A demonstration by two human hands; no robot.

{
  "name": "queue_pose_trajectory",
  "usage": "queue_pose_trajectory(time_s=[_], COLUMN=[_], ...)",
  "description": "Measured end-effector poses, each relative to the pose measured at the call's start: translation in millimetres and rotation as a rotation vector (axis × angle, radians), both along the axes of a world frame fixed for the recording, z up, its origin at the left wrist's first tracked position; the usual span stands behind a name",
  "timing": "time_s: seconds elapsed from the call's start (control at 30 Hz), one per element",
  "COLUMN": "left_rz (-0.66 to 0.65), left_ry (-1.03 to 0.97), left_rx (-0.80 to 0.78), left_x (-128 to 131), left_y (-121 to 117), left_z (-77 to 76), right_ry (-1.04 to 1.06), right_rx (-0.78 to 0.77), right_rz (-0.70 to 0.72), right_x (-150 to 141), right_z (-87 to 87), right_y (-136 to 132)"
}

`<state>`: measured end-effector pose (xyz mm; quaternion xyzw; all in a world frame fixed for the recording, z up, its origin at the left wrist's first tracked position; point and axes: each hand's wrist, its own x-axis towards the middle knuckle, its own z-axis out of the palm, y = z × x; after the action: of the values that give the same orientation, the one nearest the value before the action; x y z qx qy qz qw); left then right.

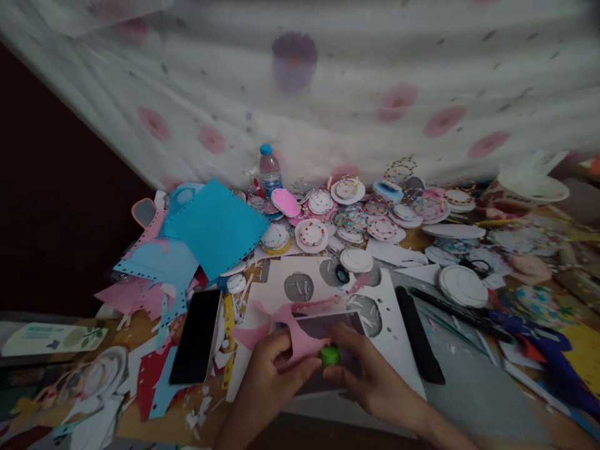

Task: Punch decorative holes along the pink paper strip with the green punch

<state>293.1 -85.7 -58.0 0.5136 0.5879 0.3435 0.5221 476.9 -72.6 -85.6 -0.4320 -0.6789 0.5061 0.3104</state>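
My left hand (274,372) grips a cut, curved piece of pink craft sheet (302,337), thumb on the near side. Between both hands is a small bright green paper punch (330,355), at the pink sheet's right edge. My right hand (368,378) has its thumb and fingers closed around the punch; its upper fingers are slightly blurred. Beneath the hands lies a dark flat rectangle (351,322), on top of a white board (394,340) with round cut-outs and punched holes.
A phone (195,337) lies left, below blue sheets (215,228) with punched edges. Behind stand a water bottle (270,172) and several beaded paper discs (312,234). Scissors (342,273), a black bar (419,334) and a blue glue gun (539,337) lie around the board.
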Motion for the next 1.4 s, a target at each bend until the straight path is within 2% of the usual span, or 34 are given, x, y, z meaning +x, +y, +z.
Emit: queue_pose_trajectory(time_s=[0.1, 0.2, 0.3, 0.57, 0.67, 0.77, 0.87, 0.93, 1.07, 1.2, 1.3, 1.4], left_rz=[-0.011, -0.01, 0.038, 0.058, 0.015, -0.02, 0.037, 0.093, 0.176, 0.201, 0.23, 0.26], left_ry=[-0.094, -0.056, -0.013, 0.038, 0.106, 0.21, 0.276, 0.254, 0.161, 0.095, 0.165, 0.236], left_rx=[-0.072, -0.156, -0.111, -0.101, -0.031, 0.086, 0.145, 0.145, 0.067, 0.017, 0.076, 0.202], left_x=[2.3, 6.7, 11.6, 14.9, 8.8, 1.6, -4.0, -7.0, -10.9, -11.8, -15.8, -23.8], left_y=[-1.7, -2.9, -3.4, -3.0, -3.5, -4.2, -3.8, -2.5, 0.9, 0.0, -5.0, -9.3], left_z=[6.9, 9.9, 9.5, 6.5, 4.1, 1.6, -1.8, -4.3, -6.8, -7.4, -8.0, -3.3], right_ry=[0.03, 0.041, 0.051, 0.04, 0.032, 0.059, 0.049, -0.013, -0.19, -0.258, -0.229, -0.208], right_rx=[0.021, 0.068, 0.122, 0.093, 0.048, -0.018, -0.046, -0.02, 0.16, 0.194, 0.2, 0.251], right_rz=[0.027, 0.046, 0.011, -0.005, 0.012, 0.082, 0.141, 0.139, 0.1, 0.092, 0.056, 0.006], right_x=[0.7, 0.6, -0.5, -5.7, -5.2, 0.5, 10.7, 16.7, 20.1, 17.9, 16.8, 15.5], right_z=[-2.3, -3.2, -3.5, -9.0, -8.0, 1.1, 11.0, 12.4, 2.6, -6.7, -10.5, -16.1], right_y=[-0.2, -0.2, -0.4, 3.3, 6.0, 8.6, 10.7, 11.1, 6.8, -0.1, -2.2, -2.5])
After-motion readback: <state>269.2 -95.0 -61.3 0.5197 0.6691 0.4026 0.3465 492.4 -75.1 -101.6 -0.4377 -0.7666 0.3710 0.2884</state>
